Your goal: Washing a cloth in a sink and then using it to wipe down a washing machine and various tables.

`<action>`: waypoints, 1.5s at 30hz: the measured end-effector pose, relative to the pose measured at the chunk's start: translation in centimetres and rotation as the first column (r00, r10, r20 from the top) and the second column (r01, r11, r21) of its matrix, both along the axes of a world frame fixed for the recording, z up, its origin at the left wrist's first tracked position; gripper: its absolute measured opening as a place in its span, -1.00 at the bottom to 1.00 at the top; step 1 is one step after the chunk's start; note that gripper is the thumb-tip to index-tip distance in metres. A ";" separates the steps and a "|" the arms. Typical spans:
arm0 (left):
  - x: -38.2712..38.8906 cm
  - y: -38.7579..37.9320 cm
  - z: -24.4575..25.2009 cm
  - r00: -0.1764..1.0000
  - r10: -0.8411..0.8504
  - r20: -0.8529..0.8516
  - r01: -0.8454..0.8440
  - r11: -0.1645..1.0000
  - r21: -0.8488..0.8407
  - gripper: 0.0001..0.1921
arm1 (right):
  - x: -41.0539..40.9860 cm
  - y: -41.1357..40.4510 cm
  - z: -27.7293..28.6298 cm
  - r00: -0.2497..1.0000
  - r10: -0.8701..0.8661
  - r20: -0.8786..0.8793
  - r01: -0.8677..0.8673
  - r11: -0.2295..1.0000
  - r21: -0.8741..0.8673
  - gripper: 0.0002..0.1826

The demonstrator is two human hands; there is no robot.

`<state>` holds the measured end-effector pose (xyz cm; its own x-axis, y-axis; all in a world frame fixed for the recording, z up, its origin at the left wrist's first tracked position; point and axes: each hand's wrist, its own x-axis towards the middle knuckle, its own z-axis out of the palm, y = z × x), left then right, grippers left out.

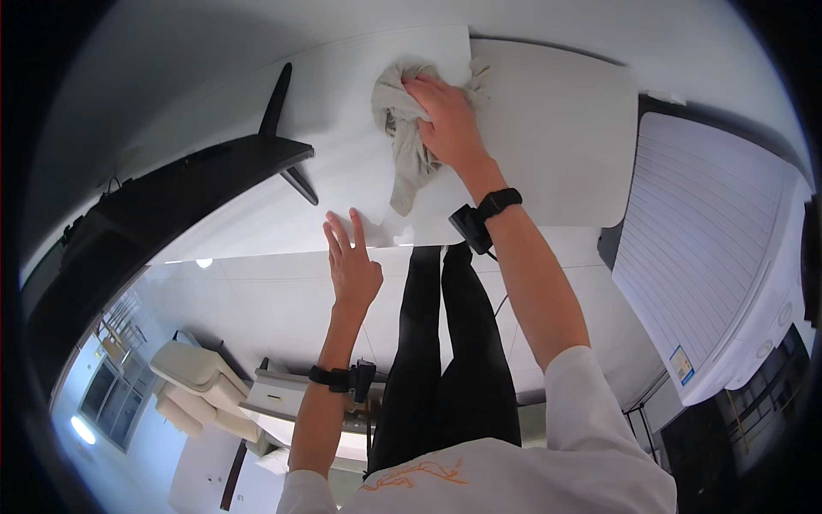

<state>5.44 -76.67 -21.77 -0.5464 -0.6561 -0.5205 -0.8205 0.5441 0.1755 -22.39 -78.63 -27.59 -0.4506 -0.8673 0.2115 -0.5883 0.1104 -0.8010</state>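
My right hand [449, 115] is bent over a crumpled grey-beige cloth [406, 183], which rests on the white top of a TV stand [350, 96]. Its fingertips press into the folds, and one end of the cloth trails toward me. Another corner reaches over the seam onto the lower greyish panel [559, 128]. Nothing is in my left hand [354, 266]; its fingers are spread at the front edge of the white top, close to a black TV leg [300, 185]. Whether those fingertips touch the surface, I cannot tell.
A large black television [173, 193] stands on the left part of the top. At the right is a white appliance [700, 238] with a ribbed lid and round knobs. Behind me are a cream sofa [199, 372] and a drawer cabinet [276, 395]. Straps with devices circle both my wrists.
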 end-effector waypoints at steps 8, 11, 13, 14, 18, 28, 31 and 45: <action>2.0 -0.3 -0.5 0.984 0.032 -0.177 -0.036 0.999 -0.016 -0.05 | 10.4 5.5 0.6 0.996 -0.091 0.007 0.091 0.994 0.066 -0.39; 4.3 -1.0 -1.2 0.924 0.071 -0.377 -0.066 0.997 0.025 -0.09 | 13.8 5.0 1.1 0.993 -0.119 -0.002 0.118 0.989 0.092 -0.39; 4.6 -1.1 -1.3 0.906 0.083 -0.414 -0.073 0.997 0.039 -0.13 | 15.4 4.2 1.1 0.987 -0.156 -0.025 0.157 0.984 0.082 -0.40; 4.7 -1.2 -1.5 0.890 0.092 -0.447 -0.067 0.995 0.071 -0.13 | 16.3 3.8 1.1 0.986 -0.166 -0.031 0.168 0.983 0.077 -0.40; 6.8 -1.7 -2.0 0.814 0.260 -0.520 -0.161 0.960 0.228 -0.19 | 21.4 2.5 1.1 0.993 -0.114 0.031 0.113 0.993 0.038 -0.42; 21.1 -7.4 -1.1 0.787 0.265 -0.557 -0.156 0.959 0.235 -0.28 | 31.3 -4.3 -0.2 0.964 -0.019 -0.264 0.028 0.999 0.028 -0.44; 27.0 -9.0 -1.4 0.776 0.359 -0.519 -0.222 0.925 0.308 -0.30 | 32.3 -8.7 -0.1 0.979 -0.127 -0.162 0.142 0.986 0.085 -0.46; 38.7 -14.2 -3.2 0.545 0.601 -0.584 -0.512 0.791 0.336 -0.29 | 45.5 -23.6 -0.3 0.931 0.051 -0.363 0.008 0.987 0.160 -0.27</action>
